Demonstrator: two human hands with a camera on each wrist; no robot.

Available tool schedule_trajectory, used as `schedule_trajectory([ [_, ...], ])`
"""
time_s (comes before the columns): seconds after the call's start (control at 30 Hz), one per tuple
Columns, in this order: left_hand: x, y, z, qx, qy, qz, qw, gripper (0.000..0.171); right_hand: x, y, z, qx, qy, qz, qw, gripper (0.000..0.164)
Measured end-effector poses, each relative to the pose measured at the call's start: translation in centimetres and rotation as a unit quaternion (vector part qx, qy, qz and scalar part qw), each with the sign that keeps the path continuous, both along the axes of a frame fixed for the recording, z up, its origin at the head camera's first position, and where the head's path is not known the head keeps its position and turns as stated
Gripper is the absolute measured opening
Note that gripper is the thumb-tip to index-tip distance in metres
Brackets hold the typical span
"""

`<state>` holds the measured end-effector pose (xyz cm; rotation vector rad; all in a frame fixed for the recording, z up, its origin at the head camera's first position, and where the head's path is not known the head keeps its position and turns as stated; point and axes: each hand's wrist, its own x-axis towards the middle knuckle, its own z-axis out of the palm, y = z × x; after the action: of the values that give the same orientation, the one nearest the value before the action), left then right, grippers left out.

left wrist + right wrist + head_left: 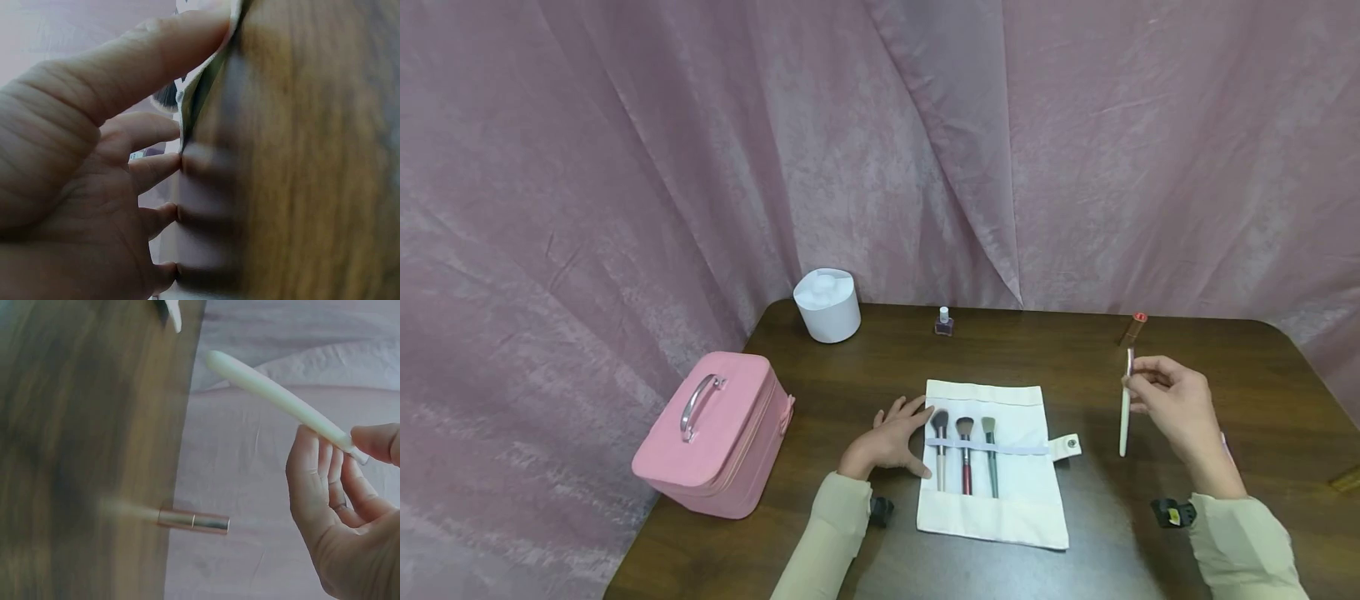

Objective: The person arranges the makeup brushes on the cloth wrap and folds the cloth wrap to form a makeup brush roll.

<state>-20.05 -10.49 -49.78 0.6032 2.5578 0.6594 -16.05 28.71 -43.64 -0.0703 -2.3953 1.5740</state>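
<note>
My right hand [1176, 404] pinches a makeup brush with a white handle [1124, 417] above the right side of the table. In the right wrist view the white handle [275, 397] slants away from my thumb and fingertips; the bristles are hidden there. My left hand [891, 437] rests with spread fingers at the left edge of a white fabric brush roll [1022, 492]. The left wrist view shows my thumb and fingertips touching the roll's edge [187, 94]. Three makeup brushes [966, 458] lie side by side under the roll's elastic band.
A lipstick tube [1135, 328] stands at the back right, behind the held brush. A small nail polish bottle [943, 325] and a white round container [831, 312] stand along the back. A pink case [707, 433] with a metal handle sits at the left edge.
</note>
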Motion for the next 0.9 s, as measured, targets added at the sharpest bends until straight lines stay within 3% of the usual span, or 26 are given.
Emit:
schedule_trajectory([
  [0.47, 0.1, 0.0, 0.1, -0.001, -0.006, 0.004, 1.0, 0.102, -1.4, -3.5, 0.5, -0.074, 0.018, -0.005, 0.997, 0.008],
  [0.9, 0.0, 0.2, 0.0, -0.004, -0.011, 0.014, 0.9998, 0.101, -2.3, -5.8, 0.0, -0.14, 0.032, 0.002, 0.99, 0.017],
])
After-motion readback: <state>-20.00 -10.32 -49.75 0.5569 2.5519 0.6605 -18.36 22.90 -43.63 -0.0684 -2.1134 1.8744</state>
